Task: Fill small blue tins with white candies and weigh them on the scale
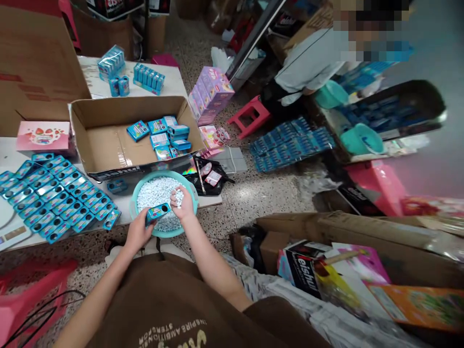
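My left hand (138, 229) grips a small blue candy tin (158, 211) with a dark round opening in its top face. It is held over a turquoise basin (135, 199) full of small white candies (154, 189). Just to the right, my right hand (184, 204) is cupped round a handful of the candies, above the basin. Left of the basin, many blue tins (61, 195) stand in tight rows, their round openings showing. Behind the basin, an open cardboard box (108, 145) holds several blue tins (168, 135) on its right side.
A pink box (44, 136) and a scale (14, 237) sit on the white table (172, 77). Blue packs (148, 77) stand at its far end. A co-worker (308, 63) is beyond a pink stool (250, 115). Stacked blue tins (290, 142) and cartons (304, 266) are to the right.
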### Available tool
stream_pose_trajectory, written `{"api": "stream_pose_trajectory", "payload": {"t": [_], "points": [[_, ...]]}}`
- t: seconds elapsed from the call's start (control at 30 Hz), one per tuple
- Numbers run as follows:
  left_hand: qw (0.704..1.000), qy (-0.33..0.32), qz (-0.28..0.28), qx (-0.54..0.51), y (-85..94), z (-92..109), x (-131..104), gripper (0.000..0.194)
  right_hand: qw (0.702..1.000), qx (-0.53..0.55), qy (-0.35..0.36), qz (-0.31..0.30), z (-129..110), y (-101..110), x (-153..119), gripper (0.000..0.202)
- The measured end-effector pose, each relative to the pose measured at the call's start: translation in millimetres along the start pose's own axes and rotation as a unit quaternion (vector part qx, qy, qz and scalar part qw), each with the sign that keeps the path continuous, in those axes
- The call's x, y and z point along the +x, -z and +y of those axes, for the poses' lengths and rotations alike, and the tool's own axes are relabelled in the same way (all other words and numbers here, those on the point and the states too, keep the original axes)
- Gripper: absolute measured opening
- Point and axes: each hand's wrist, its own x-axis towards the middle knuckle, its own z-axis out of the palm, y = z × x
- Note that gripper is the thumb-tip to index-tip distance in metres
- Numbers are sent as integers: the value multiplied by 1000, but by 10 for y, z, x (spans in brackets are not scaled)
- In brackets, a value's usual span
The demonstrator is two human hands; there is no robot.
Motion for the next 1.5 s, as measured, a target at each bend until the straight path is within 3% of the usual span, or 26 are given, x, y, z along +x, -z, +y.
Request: {"api": "stream_pose_trajectory", "payload": {"t": [0.27,0.37,0.5,0.83,0.97,1.17,1.5], "points": [[993,-81,0,88,-44,153,105,45,972,-96,212,30,117,-37,-123,18],[994,-77,-12,81,-43,180,137,45,963,-105,247,34,140,-27,-130,22],[999,-14,-11,48,-95,186,134,50,960,-115,254,17,139,-43,-120,27],[1000,-4,-12,25,-80,174,212,48,963,-117,243,-5,114,-106,-80,27],[999,36,-12,3,-72,156,248,52,960,-132,248,-20,107,-121,-45,37],[998,59,-12,-28,-98,181,270,54,952,-162,259,-8,84,-142,-40,35],[994,-98,16,44,22,205,352,46,952,-156,261,27,48,-184,-1,35]]}}
